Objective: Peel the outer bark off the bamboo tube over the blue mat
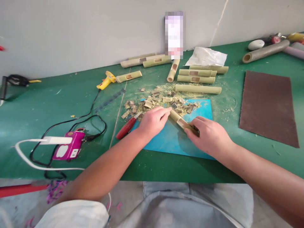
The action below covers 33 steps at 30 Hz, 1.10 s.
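Note:
Between my hands a bamboo tube (177, 117) with a rectangular cut-out slants over a blue mat (166, 142). My left hand (155, 120) is closed around its far left end. Near the other end, my right hand (209, 134) grips it with thumb and fingers. Cut bamboo scraps (154, 101) and sawdust lie heaped just beyond my hands. A red-handled knife (127, 127) rests left of my left hand, its blade pointing into the scraps. Farther back lies an uncut-looking bamboo tube (198, 89), with several notched bamboo tubes (196, 79) behind it.
A yellow glue gun (106, 80) trails its cord to a purple power strip (70, 145) on the left. A brown sheet (268, 107) lies at right. At the wall stand a blurred phone (174, 34) and white tissue (206, 57). The green table's (147, 167) front edge is near me.

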### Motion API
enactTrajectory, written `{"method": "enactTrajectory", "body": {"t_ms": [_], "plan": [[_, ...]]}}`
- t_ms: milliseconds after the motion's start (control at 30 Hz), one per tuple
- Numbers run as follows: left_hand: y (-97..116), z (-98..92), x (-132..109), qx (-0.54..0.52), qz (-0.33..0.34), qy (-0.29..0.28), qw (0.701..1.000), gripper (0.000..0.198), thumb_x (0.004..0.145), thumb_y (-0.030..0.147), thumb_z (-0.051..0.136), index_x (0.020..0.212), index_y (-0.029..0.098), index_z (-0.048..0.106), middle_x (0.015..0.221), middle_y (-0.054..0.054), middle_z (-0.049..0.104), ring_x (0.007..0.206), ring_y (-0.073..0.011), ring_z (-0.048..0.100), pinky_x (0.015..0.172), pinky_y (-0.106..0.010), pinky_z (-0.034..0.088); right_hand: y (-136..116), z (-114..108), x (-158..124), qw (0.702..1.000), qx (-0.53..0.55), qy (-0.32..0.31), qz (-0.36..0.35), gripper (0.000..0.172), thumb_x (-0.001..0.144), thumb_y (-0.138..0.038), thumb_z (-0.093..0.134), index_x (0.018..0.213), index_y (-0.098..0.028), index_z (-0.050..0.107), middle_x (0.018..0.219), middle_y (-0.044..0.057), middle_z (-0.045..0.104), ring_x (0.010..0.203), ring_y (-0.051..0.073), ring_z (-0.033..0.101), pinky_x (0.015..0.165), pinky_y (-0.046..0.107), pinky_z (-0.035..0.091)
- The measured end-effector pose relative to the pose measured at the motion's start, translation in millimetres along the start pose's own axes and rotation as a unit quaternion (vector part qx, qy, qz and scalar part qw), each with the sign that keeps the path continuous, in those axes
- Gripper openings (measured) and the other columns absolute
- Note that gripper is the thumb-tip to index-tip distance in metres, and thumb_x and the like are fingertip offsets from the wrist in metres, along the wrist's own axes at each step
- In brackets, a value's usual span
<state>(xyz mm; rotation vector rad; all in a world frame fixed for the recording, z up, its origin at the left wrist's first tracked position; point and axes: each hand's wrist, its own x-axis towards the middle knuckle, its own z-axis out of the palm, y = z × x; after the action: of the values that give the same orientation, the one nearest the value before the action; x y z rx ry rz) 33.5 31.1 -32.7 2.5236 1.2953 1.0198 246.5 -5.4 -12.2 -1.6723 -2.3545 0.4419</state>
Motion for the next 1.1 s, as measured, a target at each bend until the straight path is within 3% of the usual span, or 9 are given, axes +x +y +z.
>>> {"method": "enactTrajectory", "body": {"t_ms": [167, 500, 633, 767, 933, 1100], "plan": [[1, -0.6, -3, -0.015, 0.024, -0.033, 0.999, 0.022, 0.096, 0.021, 0.050, 0.105, 0.013, 0.069, 0.092, -0.007, 0.071, 0.082, -0.0122, 0.068, 0.075, -0.022, 0.054, 0, 1, 0, 1.000, 0.000, 0.004, -0.003, 0.025, 0.087, -0.039, 0.050, 0.075, -0.019, 0.058, 0.073, 0.002, 0.056, 0.060, 0.012, 0.045, 0.054, 0.027, 0.025], [-1, -1.9, 2, 0.000, 0.004, -0.018, 1.000, 0.021, 0.095, 0.020, 0.052, 0.104, 0.013, 0.070, 0.090, -0.008, 0.072, 0.080, -0.0135, 0.068, 0.075, -0.024, 0.055, 1, 1, 0, 1.000, 0.006, 0.002, 0.000, 0.025, 0.088, -0.040, 0.050, 0.077, -0.019, 0.058, 0.076, 0.002, 0.057, 0.061, 0.012, 0.045, 0.054, 0.027, 0.024], [1, -1.2, 1, -0.020, 0.029, -0.040, 0.999, 0.023, 0.096, 0.021, 0.050, 0.108, 0.014, 0.069, 0.093, -0.007, 0.072, 0.082, -0.0127, 0.068, 0.076, -0.022, 0.055, 0, 1, 0, 1.000, 0.012, 0.000, 0.001, 0.024, 0.087, -0.038, 0.051, 0.076, -0.019, 0.058, 0.074, 0.002, 0.057, 0.060, 0.012, 0.046, 0.053, 0.027, 0.024], [2, -1.1, -1, 0.009, 0.020, -0.015, 1.000, 0.024, 0.096, 0.022, 0.049, 0.107, 0.013, 0.069, 0.091, -0.008, 0.071, 0.081, -0.0131, 0.068, 0.075, -0.023, 0.056, 1, 1, 0, 1.000, 0.017, 0.003, 0.005, 0.024, 0.087, -0.039, 0.051, 0.075, -0.019, 0.057, 0.074, 0.001, 0.057, 0.060, 0.011, 0.046, 0.053, 0.027, 0.025], [8, 0.1, -5, -0.016, 0.048, -0.047, 0.998, 0.025, 0.096, 0.018, 0.049, 0.112, 0.012, 0.066, 0.093, -0.008, 0.071, 0.082, -0.0130, 0.068, 0.075, -0.023, 0.056, 1, 2, 0, 1.000, 0.012, 0.002, 0.003, 0.025, 0.088, -0.040, 0.050, 0.075, -0.020, 0.056, 0.074, 0.001, 0.056, 0.060, 0.012, 0.045, 0.053, 0.027, 0.023], [7, 0.5, -9, -0.010, 0.051, -0.033, 0.998, 0.025, 0.097, 0.019, 0.048, 0.114, 0.012, 0.065, 0.097, -0.009, 0.072, 0.084, -0.0136, 0.068, 0.076, -0.024, 0.056, 0, 0, 1, 1.000, 0.012, 0.000, 0.021, 0.025, 0.086, -0.039, 0.051, 0.070, -0.020, 0.053, 0.072, 0.000, 0.055, 0.058, 0.011, 0.042, 0.053, 0.027, 0.023]]}}
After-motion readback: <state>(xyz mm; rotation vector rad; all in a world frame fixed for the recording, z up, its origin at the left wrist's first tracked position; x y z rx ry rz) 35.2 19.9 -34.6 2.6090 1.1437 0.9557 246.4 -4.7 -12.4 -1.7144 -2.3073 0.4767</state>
